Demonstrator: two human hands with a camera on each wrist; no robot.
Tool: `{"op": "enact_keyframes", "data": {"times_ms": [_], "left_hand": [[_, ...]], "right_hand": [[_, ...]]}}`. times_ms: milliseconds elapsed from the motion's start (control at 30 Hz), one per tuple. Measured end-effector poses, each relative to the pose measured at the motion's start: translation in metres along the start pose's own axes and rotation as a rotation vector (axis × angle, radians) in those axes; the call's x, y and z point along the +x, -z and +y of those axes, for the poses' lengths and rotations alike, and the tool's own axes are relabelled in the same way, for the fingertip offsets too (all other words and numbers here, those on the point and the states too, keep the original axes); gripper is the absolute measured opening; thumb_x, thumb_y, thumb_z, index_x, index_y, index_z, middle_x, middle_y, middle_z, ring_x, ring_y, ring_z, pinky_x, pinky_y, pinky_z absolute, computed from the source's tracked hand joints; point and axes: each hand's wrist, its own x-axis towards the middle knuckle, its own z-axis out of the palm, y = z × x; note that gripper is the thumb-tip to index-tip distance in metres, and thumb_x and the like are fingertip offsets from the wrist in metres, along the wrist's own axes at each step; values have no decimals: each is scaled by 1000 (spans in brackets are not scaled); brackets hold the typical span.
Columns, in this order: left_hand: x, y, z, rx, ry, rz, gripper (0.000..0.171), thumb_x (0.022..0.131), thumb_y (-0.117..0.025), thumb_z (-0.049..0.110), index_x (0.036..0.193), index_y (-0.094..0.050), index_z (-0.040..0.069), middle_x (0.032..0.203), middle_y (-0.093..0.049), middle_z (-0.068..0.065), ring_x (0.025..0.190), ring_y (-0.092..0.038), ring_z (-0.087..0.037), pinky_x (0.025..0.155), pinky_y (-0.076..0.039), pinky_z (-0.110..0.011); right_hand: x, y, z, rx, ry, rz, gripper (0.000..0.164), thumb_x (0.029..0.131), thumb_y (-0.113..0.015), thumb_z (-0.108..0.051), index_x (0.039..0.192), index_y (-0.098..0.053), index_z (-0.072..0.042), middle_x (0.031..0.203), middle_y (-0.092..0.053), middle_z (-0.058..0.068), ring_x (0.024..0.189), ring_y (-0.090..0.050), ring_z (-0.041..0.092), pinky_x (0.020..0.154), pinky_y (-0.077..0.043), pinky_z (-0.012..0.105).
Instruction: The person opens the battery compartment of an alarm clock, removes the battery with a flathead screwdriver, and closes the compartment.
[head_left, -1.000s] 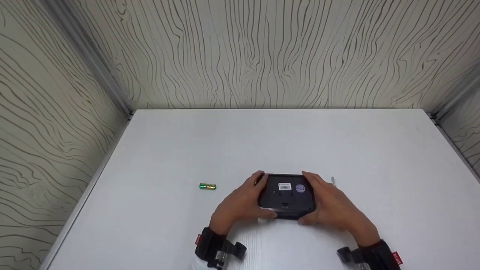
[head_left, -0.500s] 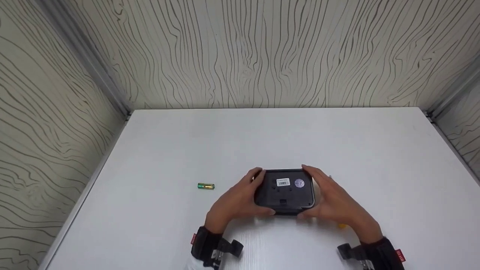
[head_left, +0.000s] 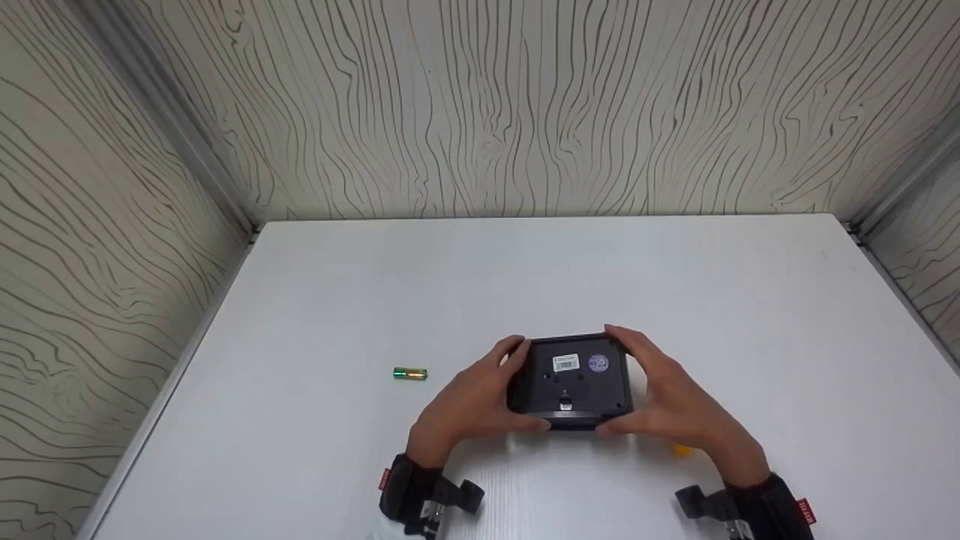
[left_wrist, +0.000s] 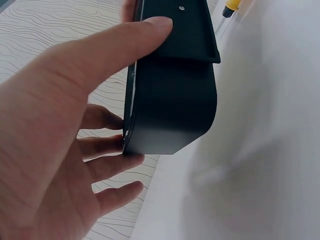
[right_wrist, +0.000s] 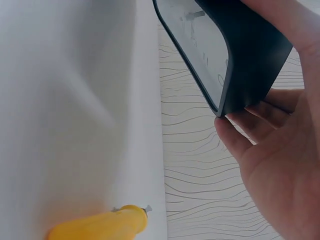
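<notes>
A black desk clock (head_left: 574, 375) is held up between both hands, its back with a white barcode label (head_left: 566, 363) and a round purple sticker (head_left: 598, 363) facing the head camera. My left hand (head_left: 474, 401) grips its left end, thumb along the lower edge and fingers at the far side. On the right end, my right hand (head_left: 667, 397) holds it the same way. Its pale face (right_wrist: 200, 42) with dark marks shows in the right wrist view, turned toward the table. Past the thumb, a stepped black ledge (left_wrist: 182, 32) juts from the casing in the left wrist view.
A green and gold battery (head_left: 410, 373) lies on the white table (head_left: 315, 300), left of the hands. A screwdriver's yellow handle (right_wrist: 100, 225) lies under the right forearm, mostly hidden in the head view. Wood-grain panels (head_left: 480, 112) stand behind and at the sides.
Both hands have shifted the clock slightly away from the body and tilted its back a little. Some of the yellow handle has come into view beside the right wrist. Both grips stay the same.
</notes>
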Motion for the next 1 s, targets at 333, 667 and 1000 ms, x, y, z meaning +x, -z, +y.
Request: {"op": "enact_keyframes", "data": {"times_ms": [333, 667, 1000], "left_hand": [[-1, 1, 3, 3, 17, 9, 107, 71, -79, 57, 156, -24, 20, 160, -26, 4, 132, -50, -20, 105, -46, -39], [-2, -2, 9, 50, -120, 107, 109, 71, -80, 53, 156, -22, 18, 161, -23, 0, 143, -36, -21, 112, -39, -40], [2, -13, 21, 210, -217, 182, 109, 71, -73, 64, 156, -19, 22, 160, -26, 2, 148, -24, -19, 117, -27, -51]], "right_hand": [[0, 2, -6, 15, 74, 59, 118, 50, -97, -33, 149, -34, -26, 141, -50, -8, 130, -49, 15, 106, -29, 7], [0, 2, -9, -35, 105, 65, 118, 51, -97, -26, 150, -33, -25, 142, -49, -7, 129, -50, 13, 106, -33, 10], [1, -4, -16, -104, 147, 21, 118, 53, -95, -21, 152, -30, -20, 147, -45, -1, 133, -47, 16, 104, -46, 36]]}}
